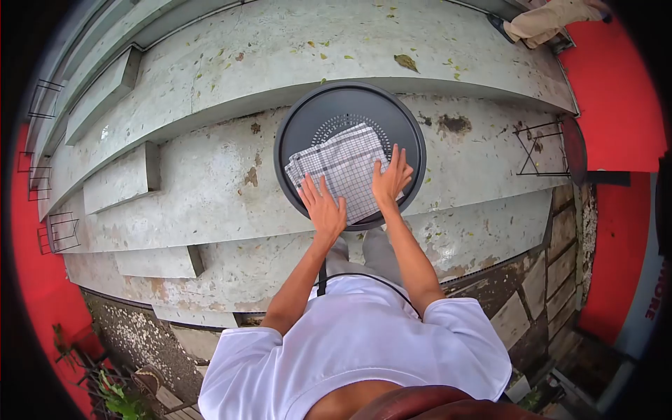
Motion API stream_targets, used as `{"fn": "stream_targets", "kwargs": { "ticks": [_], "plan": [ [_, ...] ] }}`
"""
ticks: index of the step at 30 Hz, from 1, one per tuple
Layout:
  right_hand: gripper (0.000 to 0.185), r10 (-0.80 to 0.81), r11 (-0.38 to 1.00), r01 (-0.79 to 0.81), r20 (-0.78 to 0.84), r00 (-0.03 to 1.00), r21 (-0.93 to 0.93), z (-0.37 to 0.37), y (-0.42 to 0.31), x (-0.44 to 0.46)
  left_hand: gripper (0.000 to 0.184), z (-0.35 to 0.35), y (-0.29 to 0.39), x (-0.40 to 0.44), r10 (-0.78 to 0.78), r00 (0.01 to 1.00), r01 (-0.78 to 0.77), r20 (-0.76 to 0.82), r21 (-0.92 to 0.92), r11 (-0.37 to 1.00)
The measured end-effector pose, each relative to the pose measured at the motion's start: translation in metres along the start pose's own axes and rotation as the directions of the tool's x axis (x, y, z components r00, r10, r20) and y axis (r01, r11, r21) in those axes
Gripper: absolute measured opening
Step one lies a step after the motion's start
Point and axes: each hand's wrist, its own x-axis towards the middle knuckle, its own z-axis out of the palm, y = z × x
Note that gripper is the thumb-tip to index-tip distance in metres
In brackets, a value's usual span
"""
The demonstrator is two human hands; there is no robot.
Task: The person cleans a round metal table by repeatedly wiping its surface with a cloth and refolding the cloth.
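Observation:
A round dark table point(294, 132) with a raised rim and small holes in its middle stands in front of me. On it lies a folded white checkered cloth point(344, 168) with grey stripes, covering part of the holes. My left hand point(325, 208) rests at the cloth's lower left part, fingers spread. At the right edge of the cloth is my right hand point(390, 178), its fingers apart and pointing away from me. Neither hand has its fingers wrapped round anything.
Wide concrete steps point(231, 77) with fallen leaves surround the table. A black wire-frame stand point(542, 150) is on the right, by a red surface point(609, 98). A person's leg point(549, 22) shows at the top right. Concrete blocks point(122, 178) sit on the left.

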Motion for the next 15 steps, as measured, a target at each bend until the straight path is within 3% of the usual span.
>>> {"fn": "stream_targets", "kwargs": {
  "ticks": [2, 3, 5, 6, 8, 9, 12, 15],
  "plan": [
    [0.070, 0.008, 0.989, -0.044, -0.244, 0.970, -0.144, -0.011, 0.039, 0.008, 0.079, 0.031, 0.008, -0.004, -0.038, 0.987, 0.047, 0.159, -0.055, 0.997],
    [0.070, 0.009, 0.988, -0.047, -0.243, 0.970, -0.150, -0.009, 0.054, 0.010, 0.079, 0.050, 0.005, 0.000, -0.027, 0.996, 0.028, 0.087, -0.006, 1.000],
    [0.058, 0.273, 0.962, -0.252, -0.289, 0.918, 0.110, -0.008, 0.084, 0.020, 0.078, 0.062, -0.003, 0.015, 0.006, 0.997, -0.013, 0.079, 0.086, 0.996],
    [0.058, 0.275, 0.961, -0.256, -0.297, 0.914, 0.102, -0.006, 0.094, 0.022, 0.076, 0.060, -0.003, 0.029, 0.042, 0.997, -0.054, 0.067, 0.185, 0.981],
    [0.044, 0.392, 0.915, -0.385, -0.045, 0.919, 0.121, 0.005, 0.100, 0.022, 0.075, 0.058, -0.009, 0.063, 0.104, 0.990, -0.123, 0.097, 0.209, 0.970],
    [0.040, 0.324, 0.946, -0.316, -0.149, 0.934, 0.071, 0.010, 0.101, 0.022, 0.074, 0.056, -0.015, 0.078, 0.158, 0.979, -0.186, 0.131, 0.245, 0.952],
    [0.039, 0.339, 0.940, -0.332, -0.106, 0.935, 0.083, 0.005, 0.106, 0.024, 0.072, 0.057, -0.027, 0.128, 0.295, 0.934, -0.339, 0.202, 0.245, 0.908],
    [0.038, 0.344, 0.938, -0.339, -0.075, 0.936, 0.080, 0.001, 0.105, 0.027, 0.070, 0.067, -0.027, 0.151, 0.322, 0.932, -0.354, 0.165, 0.231, 0.907]
  ]
}}
